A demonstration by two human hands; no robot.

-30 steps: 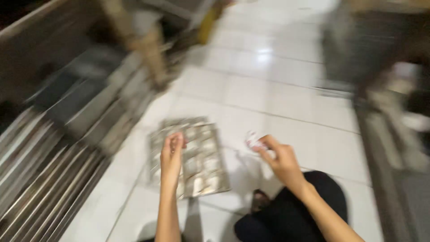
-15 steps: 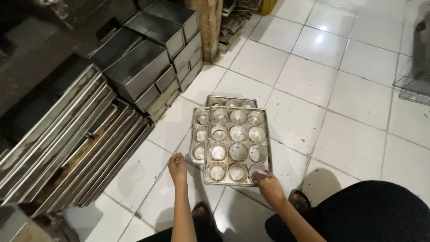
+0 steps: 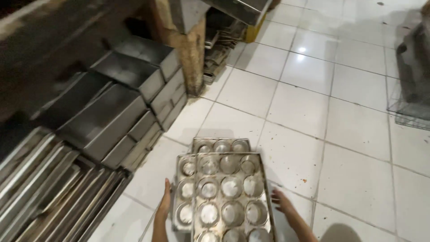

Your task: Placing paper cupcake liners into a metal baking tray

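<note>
A stack of metal muffin trays sits low in the head view, over the white tiled floor. The top tray is shifted to the right of the one beneath it. My left hand presses flat against the left edge of the lower tray. On the other side, my right hand grips the right edge of the top tray. Both forearms run off the bottom of the frame, and the trays' near end is cut off there too.
Dark rectangular loaf tins are stacked along the left. Flat baking sheets lean in rows at the lower left. A wooden post stands behind, with more metal pans beside it. A wire rack stands at the right edge.
My hands have moved from the trays' near edge out to their two sides. The stack now looks larger and closer. A second ago my right hand was off to the right, away from the trays.
</note>
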